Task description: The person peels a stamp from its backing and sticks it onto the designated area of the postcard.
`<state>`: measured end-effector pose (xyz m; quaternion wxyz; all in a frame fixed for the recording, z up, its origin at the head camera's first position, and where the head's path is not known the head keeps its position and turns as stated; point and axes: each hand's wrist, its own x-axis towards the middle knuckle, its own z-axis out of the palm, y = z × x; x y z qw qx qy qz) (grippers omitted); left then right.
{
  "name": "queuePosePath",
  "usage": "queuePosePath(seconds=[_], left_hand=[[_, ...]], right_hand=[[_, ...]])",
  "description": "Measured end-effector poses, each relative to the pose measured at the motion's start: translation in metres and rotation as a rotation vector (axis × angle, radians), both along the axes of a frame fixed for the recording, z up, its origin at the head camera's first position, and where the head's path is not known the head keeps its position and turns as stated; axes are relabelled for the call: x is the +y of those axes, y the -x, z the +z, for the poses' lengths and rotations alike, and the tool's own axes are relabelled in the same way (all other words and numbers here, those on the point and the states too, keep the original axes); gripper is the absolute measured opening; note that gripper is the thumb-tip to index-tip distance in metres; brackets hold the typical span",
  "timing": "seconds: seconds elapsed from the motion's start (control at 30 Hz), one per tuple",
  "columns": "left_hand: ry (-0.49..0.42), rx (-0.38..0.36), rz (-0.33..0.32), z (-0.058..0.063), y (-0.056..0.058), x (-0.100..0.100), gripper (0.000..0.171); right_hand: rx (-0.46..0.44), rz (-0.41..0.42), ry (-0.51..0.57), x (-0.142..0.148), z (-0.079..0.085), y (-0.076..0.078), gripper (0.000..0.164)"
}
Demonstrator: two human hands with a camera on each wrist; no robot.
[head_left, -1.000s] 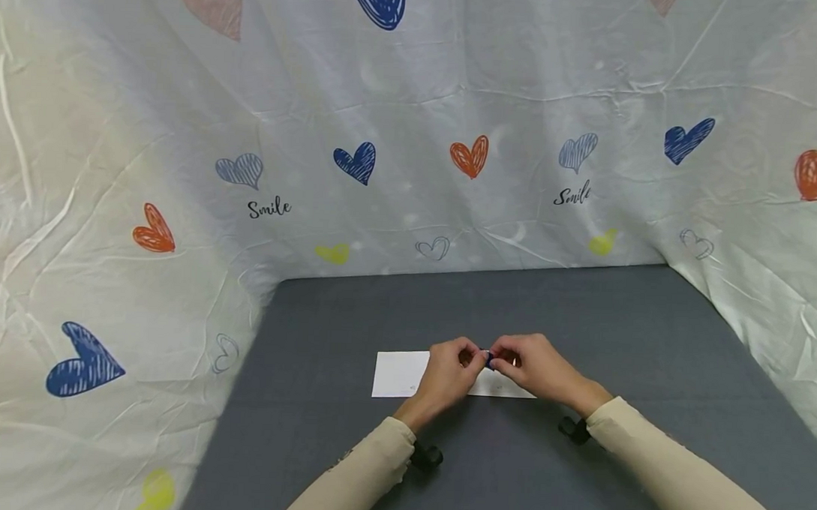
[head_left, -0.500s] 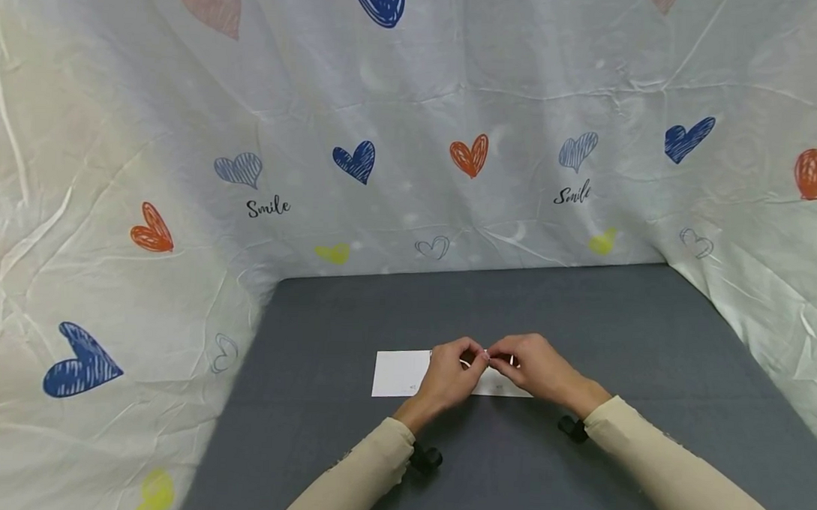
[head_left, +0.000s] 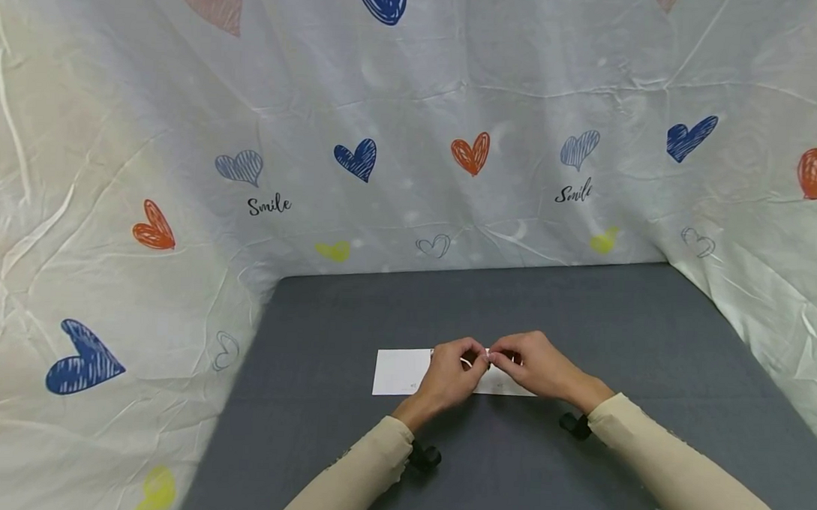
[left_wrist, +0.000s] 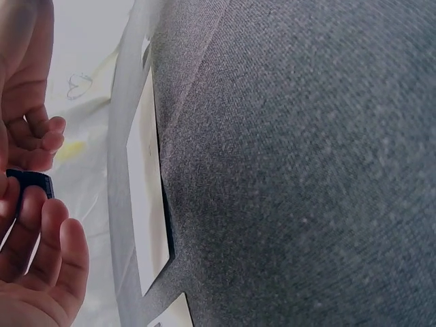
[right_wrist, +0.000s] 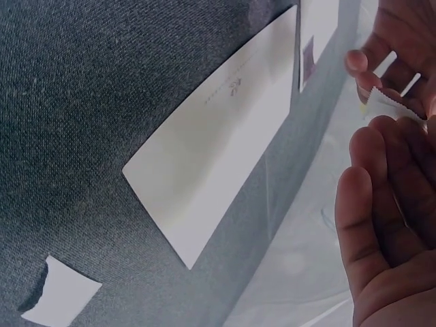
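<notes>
Both hands meet above a white card (head_left: 505,385), fingertips close together. Between them is a small postage stamp (right_wrist: 395,105) with a serrated edge; its pale face shows in the right wrist view. On the side seen in the left wrist view, the same stamp (left_wrist: 30,180) is dark blue. My left hand (head_left: 450,373) pinches it from the left, and my right hand (head_left: 540,366) from the right. Fingers hide much of it. Another white card (head_left: 399,372) lies to the left, with a small purplish patch (right_wrist: 308,61) at its corner.
A grey cloth (head_left: 347,455) covers the table. In the right wrist view, a torn scrap of white paper (right_wrist: 63,294) lies near the right card. A white curtain (head_left: 414,97) printed with hearts stands behind and at the sides.
The stamp's blue face showed between the fingertips in the head view one second ago; now a sliver of white shows there. The hands have stayed nearly in place.
</notes>
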<state>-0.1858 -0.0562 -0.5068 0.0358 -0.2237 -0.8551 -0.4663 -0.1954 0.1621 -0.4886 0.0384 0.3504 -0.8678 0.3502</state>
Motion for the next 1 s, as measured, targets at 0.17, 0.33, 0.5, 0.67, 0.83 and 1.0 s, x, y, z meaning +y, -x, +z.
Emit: queuePosePath(seconds=[0.17,0.33,0.5,0.67,0.83,1.0], left_hand=[[0.004,0.001,-0.020,-0.001,0.001,-0.001,0.011],[0.008,0.002,-0.019,-0.002,0.001,-0.002,0.012],[0.003,-0.007,-0.012,-0.004,0.000,-0.004,0.013],[0.011,-0.009,-0.002,-0.004,-0.001,-0.004,0.013],[0.011,-0.004,0.011,-0.003,-0.002,-0.005,0.012],[0.002,0.010,0.016,-0.003,-0.002,-0.006,0.011]], right_hand=[[-0.022,-0.030,0.009,0.001,-0.001,0.002,0.014],[-0.022,-0.086,0.001,0.007,-0.003,0.003,0.013],[-0.042,-0.140,0.002,0.019,-0.002,0.002,0.013],[-0.068,-0.227,-0.048,0.042,-0.001,0.003,0.016],[-0.068,-0.314,-0.140,0.077,-0.004,0.006,0.018],[-0.096,-0.349,-0.231,0.112,-0.011,0.000,0.017]])
